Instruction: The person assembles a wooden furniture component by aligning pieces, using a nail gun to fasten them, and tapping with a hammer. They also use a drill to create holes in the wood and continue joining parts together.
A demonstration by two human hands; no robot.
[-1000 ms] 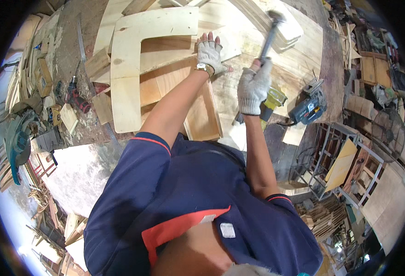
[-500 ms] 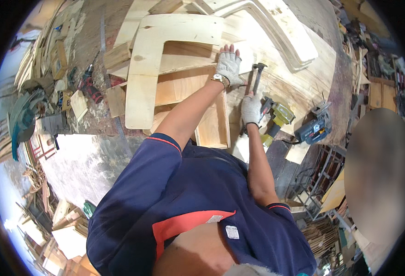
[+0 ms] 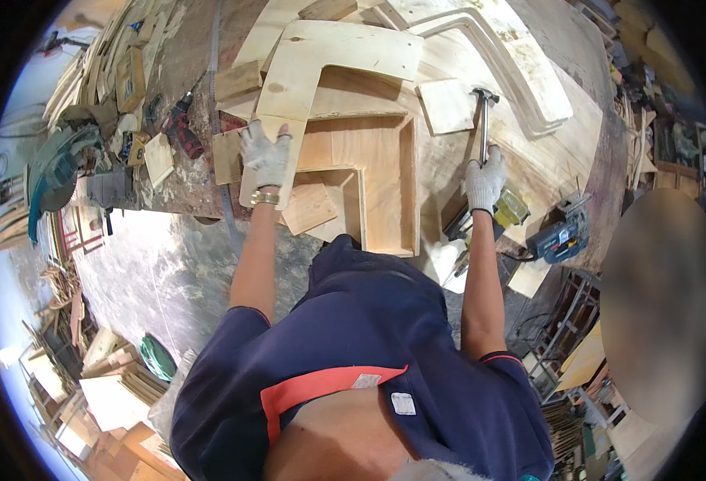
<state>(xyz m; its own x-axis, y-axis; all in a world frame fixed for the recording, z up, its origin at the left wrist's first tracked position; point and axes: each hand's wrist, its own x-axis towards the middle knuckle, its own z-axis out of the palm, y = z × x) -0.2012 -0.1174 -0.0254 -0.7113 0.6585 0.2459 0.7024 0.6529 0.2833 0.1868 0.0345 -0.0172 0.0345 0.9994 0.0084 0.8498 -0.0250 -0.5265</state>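
Note:
My left hand, in a fingerless work glove, lies with its fingers apart on the lower leg of a pale L-shaped plywood panel. The panel rests over an L-shaped wooden box frame, whose inner walls show beside it. My right hand, gloved too, is closed around the handle of a hammer, its head pointing away from me. A yellow-green power tool, possibly a nail gun, lies partly hidden behind my right wrist. A small square board lies left of the hammer head.
A blue jigsaw sits at the right edge of the worktable. Stacked angled plywood pieces lie at the far right. To the left are a red drill and a teal circular saw. A blurred shape covers the right side.
My left hand has moved left and nearer, from the box frame's right part to the panel's lower leg. The hammer stays in my right hand. The whole view has shifted slightly.

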